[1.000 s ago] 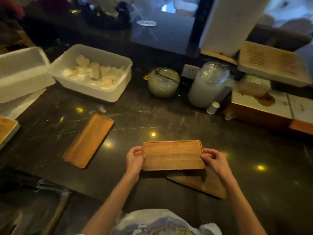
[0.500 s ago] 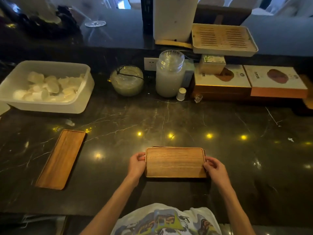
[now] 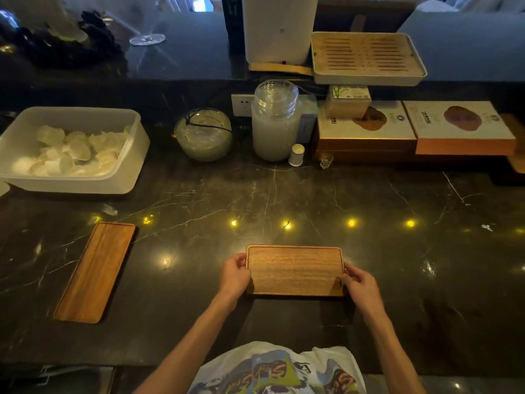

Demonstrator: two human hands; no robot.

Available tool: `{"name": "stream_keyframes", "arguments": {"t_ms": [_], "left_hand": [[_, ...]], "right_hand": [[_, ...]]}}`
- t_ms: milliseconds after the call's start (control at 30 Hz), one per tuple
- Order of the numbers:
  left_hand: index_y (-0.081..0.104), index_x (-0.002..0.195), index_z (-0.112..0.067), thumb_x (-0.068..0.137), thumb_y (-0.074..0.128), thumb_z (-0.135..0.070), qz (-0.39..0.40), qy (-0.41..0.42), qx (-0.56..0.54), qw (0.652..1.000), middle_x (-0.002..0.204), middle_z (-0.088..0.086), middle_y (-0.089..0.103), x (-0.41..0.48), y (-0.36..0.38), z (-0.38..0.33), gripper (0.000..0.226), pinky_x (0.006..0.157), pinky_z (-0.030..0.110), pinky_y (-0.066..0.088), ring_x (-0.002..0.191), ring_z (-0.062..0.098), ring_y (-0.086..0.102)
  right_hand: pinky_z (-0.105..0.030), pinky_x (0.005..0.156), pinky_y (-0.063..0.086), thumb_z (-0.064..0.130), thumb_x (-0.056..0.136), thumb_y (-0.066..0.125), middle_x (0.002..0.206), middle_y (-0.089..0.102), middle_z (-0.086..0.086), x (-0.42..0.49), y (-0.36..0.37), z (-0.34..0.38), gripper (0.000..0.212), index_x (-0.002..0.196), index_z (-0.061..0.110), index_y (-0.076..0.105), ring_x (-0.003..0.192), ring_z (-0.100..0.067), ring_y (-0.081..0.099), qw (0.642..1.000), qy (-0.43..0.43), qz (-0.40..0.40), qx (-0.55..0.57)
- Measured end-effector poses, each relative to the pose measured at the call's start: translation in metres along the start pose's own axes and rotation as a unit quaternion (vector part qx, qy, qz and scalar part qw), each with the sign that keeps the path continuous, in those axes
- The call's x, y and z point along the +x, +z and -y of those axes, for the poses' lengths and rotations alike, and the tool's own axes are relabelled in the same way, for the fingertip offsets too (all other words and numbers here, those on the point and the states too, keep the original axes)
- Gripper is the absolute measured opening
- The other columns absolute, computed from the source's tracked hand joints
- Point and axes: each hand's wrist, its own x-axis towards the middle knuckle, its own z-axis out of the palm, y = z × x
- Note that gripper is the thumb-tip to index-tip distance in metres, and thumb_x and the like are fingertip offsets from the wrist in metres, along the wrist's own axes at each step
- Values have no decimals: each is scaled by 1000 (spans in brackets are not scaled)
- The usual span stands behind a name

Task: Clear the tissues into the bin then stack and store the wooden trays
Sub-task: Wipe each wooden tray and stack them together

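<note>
We see a wooden tray (image 3: pixel 294 270) lying flat and level near the front edge of the dark marble tabletop (image 3: pixel 284 194), long side toward the person. We cannot tell if it touches the tabletop or sits just above it, nor if another tray lies under it.

The left hand (image 3: pixel 234 275) grips the tray's left short edge. Its fingers (image 3: pixel 238 261) are curled together round the rim, pinching it. The right hand (image 3: pixel 359 284) grips the right short edge the same way. Its fingers (image 3: pixel 348 273) are bent and close together, pinching the rim near the tray's front right corner.

- A second tray (image 3: pixel 95 273), longer and narrower, lies flat well to the left of the held tray, tilted at an angle and touched by nothing.
- A white tub (image 3: pixel 71 186) sits far left and behind the held tray. Crumpled tissues (image 3: pixel 74 152) are piled inside it.
- A round glass bowl (image 3: pixel 203 135) stands behind the held tray, slightly left.
- A lidded glass jar (image 3: pixel 275 123) stands straight behind the held tray, with a small white bottle (image 3: pixel 297 155) just beside its base.
- Flat printed boxes (image 3: pixel 366 129) are stacked behind and to the right of the held tray.
- A slatted tray (image 3: pixel 366 56) sits on the raised ledge above the boxes.
</note>
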Motion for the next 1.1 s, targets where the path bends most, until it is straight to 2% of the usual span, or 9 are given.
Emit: {"name": "stream_keyframes", "arguments": {"t_ms": [133, 233, 433, 567, 700, 833, 967, 1033, 1100], "left_hand": [[58, 124, -10, 90, 56, 4, -7, 4, 23, 1000, 91, -12, 64, 1, 4, -2, 37, 58, 15, 51, 84, 0, 61], [57, 125, -10, 89, 58, 3, -1, 4, 33, 999, 93, -12, 64, 1, 5, -3, 38, 62, 17, 51, 93, 6, 63], [52, 131, -11, 90, 60, -2, 5, -4, 31, 1000, 95, -12, 60, 4, 2, -2, 42, 66, 18, 50, 87, 2, 58], [53, 132, -12, 91, 57, 0, 5, -12, 14, 1000, 106, -2, 64, 5, -1, -1, 43, 82, 32, 57, 101, 15, 62], [54, 129, -13, 90, 60, -2, 6, -9, -4, 1000, 95, -10, 62, 4, -1, -1, 41, 67, 22, 53, 87, 4, 60], [56, 126, -15, 91, 58, -3, 16, -14, -23, 1000, 94, -11, 63, 2, 0, 0, 37, 63, 19, 50, 85, 3, 61], [45, 135, -13, 92, 56, -1, 21, -30, -48, 998, 111, -7, 62, 0, -1, 0, 46, 60, 17, 45, 81, 0, 56], [37, 141, -12, 93, 54, -1, 27, -45, -66, 996, 111, -8, 59, 0, -3, 1, 52, 59, 17, 45, 80, 1, 55], [42, 137, -14, 94, 52, -2, 49, -57, -82, 994, 108, -3, 63, -2, -5, 2, 46, 61, 19, 50, 86, 6, 62]], "right_hand": [[-12, 57, 45, 11, 96, 55, 93, 61, 20, 0, 1, -1, 40, 135, 21, 54, 85, 2, 60, 1000, -15, 11, 0], [-14, 61, 48, 10, 96, 55, 97, 65, 14, 0, 2, 0, 39, 132, 24, 56, 90, -3, 64, 999, -25, 22, 3], [-10, 54, 50, 13, 95, 57, 95, 67, 13, -4, 4, 5, 37, 114, 44, 54, 85, -2, 66, 999, -36, 32, 15], [-8, 53, 49, 14, 94, 58, 98, 65, 12, -6, 6, 7, 37, 118, 42, 53, 85, 0, 64, 999, -42, 28, 7], [-7, 54, 49, 12, 94, 59, 101, 65, 11, -5, 6, 7, 36, 126, 29, 57, 86, -1, 64, 999, -37, 34, 3], [-8, 54, 50, 11, 95, 58, 100, 64, 14, -6, 6, 9, 36, 128, 24, 57, 85, 0, 64, 999, -31, 42, -5], [-12, 55, 50, 21, 97, 55, 100, 65, 14, -7, 5, 11, 29, 125, 27, 59, 82, 4, 64, 999, -11, 34, 26], [-17, 65, 47, 30, 99, 50, 104, 64, 12, -8, 6, 12, 32, 130, 25, 55, 91, 0, 60, 999, 0, 19, 50], [-24, 77, 48, 36, 100, 46, 112, 62, 7, -9, 8, 13, 41, 138, 22, 47, 101, -8, 59, 997, 8, 13, 71]]}}
